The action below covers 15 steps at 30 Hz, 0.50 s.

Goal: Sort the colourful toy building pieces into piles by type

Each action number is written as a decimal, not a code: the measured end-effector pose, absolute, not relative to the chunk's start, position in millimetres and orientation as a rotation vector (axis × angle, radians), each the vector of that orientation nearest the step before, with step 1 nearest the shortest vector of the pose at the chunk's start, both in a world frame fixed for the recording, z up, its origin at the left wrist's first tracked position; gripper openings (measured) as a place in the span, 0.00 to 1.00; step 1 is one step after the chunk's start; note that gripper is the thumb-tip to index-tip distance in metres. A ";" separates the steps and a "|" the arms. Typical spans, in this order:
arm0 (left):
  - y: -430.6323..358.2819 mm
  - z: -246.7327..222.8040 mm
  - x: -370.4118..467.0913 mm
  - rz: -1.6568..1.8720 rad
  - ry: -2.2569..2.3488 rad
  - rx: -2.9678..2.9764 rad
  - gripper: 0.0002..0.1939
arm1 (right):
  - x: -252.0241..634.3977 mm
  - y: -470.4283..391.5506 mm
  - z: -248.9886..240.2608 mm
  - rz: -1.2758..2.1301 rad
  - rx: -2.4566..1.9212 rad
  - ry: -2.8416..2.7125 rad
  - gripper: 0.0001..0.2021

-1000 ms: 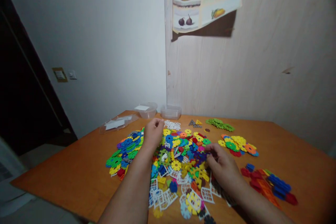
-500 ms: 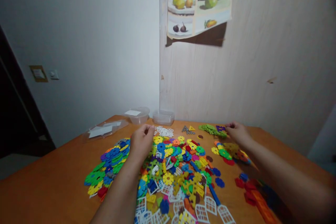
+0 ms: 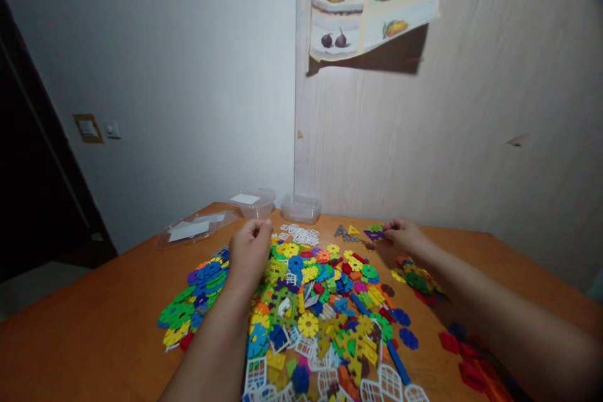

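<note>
My right hand (image 3: pixel 404 235) pinches a purple notched plastic piece (image 3: pixel 374 235) at the far right of the table. Just behind that piece shows a bit of the light green pile (image 3: pixel 375 227); the rest is hidden by hand and piece. Over the far left part of the mixed heap of colourful plastic pieces (image 3: pixel 308 325) is my left hand (image 3: pixel 249 248), its fingers curled together. Whatever it may hold is hidden. Near its fingertips lies a small pile of white window-frame pieces (image 3: pixel 301 235).
Clear plastic tubs (image 3: pixel 301 208) stand against the wall, with clear lids (image 3: pixel 193 229) at the left. Grey triangular pieces (image 3: pixel 346 234) lie at the back. A flower-disc pile (image 3: pixel 417 281) and red pieces (image 3: pixel 471 374) are by my right forearm. Blue and green discs (image 3: pixel 181 311) lie left.
My right hand has moved left with the purple piece, now in front of the light green pile. My left hand stays closed in nearly the same place. The view has shifted slightly.
</note>
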<state>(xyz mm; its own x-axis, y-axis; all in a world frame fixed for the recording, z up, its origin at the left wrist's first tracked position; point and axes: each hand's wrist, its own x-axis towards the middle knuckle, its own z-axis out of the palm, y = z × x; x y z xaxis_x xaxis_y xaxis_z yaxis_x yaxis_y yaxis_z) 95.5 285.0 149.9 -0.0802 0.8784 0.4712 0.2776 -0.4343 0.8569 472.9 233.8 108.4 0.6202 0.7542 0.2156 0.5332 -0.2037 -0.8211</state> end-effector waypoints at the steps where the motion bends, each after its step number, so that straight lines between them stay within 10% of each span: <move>1: 286.3 148.6 95.5 1.545 1.246 1.684 0.16 | 470.5 238.7 105.9 0.282 -1.899 -1.040 0.04; 15: 284.4 146.8 97.1 1.540 1.211 1.632 0.16 | 444.2 317.9 87.2 0.150 -2.126 -1.112 0.04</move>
